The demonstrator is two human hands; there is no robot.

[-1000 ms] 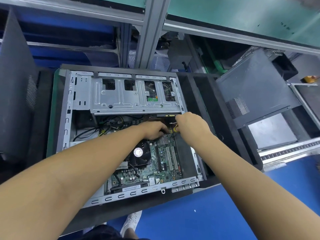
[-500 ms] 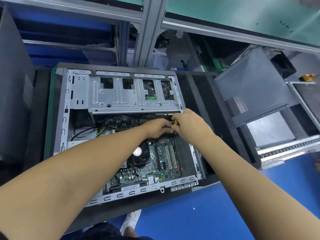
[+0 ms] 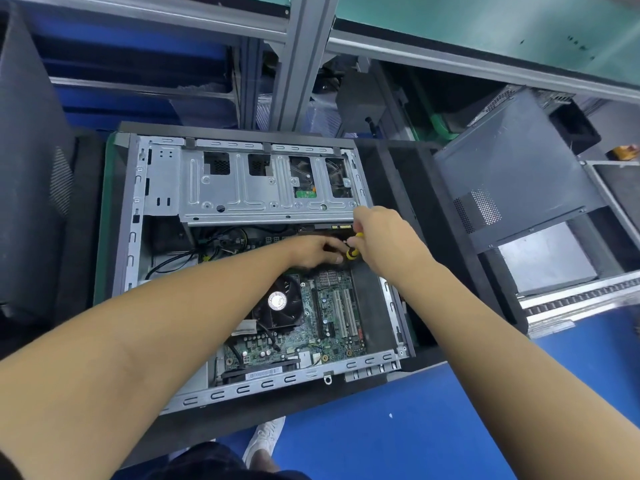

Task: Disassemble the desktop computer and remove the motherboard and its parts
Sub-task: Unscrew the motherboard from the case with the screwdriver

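Your right hand (image 3: 384, 244) grips the screwdriver (image 3: 352, 251), angled down toward your left hand (image 3: 311, 251) just beside it, whose hold I cannot tell; the motherboard (image 3: 329, 317) lies beneath both, stretching toward you

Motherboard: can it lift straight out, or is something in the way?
The drive cage seems to overhang the motherboard's far edge, cables lie there, and the right hand holds a screwdriver there.

Person: forearms (image 3: 166, 327) bare down to left hand (image 3: 310, 251) and right hand (image 3: 384, 239); dark garment (image 3: 211, 462), one white shoe (image 3: 265, 441) well below the grip.
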